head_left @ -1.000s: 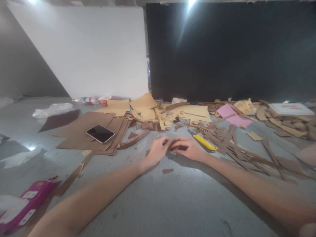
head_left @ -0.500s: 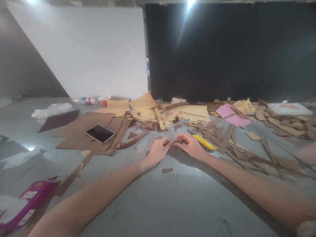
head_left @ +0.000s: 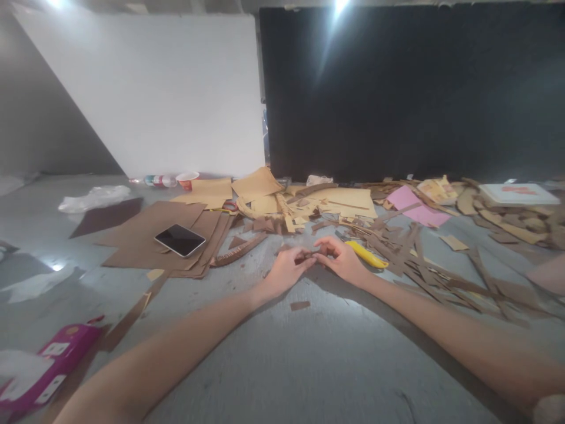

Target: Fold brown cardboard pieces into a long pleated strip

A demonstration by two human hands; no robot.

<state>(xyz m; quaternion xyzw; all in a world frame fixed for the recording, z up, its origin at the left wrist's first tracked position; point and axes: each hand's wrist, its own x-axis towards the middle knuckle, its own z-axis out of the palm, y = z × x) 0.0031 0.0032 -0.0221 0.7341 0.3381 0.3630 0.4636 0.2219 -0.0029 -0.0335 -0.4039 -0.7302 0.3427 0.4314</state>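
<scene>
Fingers of left hand [head_left: 286, 272] and right hand [head_left: 341, 262]: pinched on small brown piece [head_left: 314, 254], mid-surface [head_left: 282, 365]. Brown scrap [head_left: 300, 305] nearer viewer. Yellow cutter [head_left: 367, 255] beside right hand. Phone [head_left: 180, 240] on brown sheets [head_left: 132, 238], left. Behind: white panel [head_left: 168, 88], black panel [head_left: 410, 94], both upright.

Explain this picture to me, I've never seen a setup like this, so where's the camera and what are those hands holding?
There's no machine here, just a person's bare hands. The camera sits on that person's head, looking forward and down, so both arms reach away from you.

The left hand and right hand meet at the fingertips around a small brown piece, mostly hidden by fingers.

On the gray table, a smartphone lies on brown sheets. Beside the right hand is a yellow utility knife, with brown strips scattered beyond it.
</scene>
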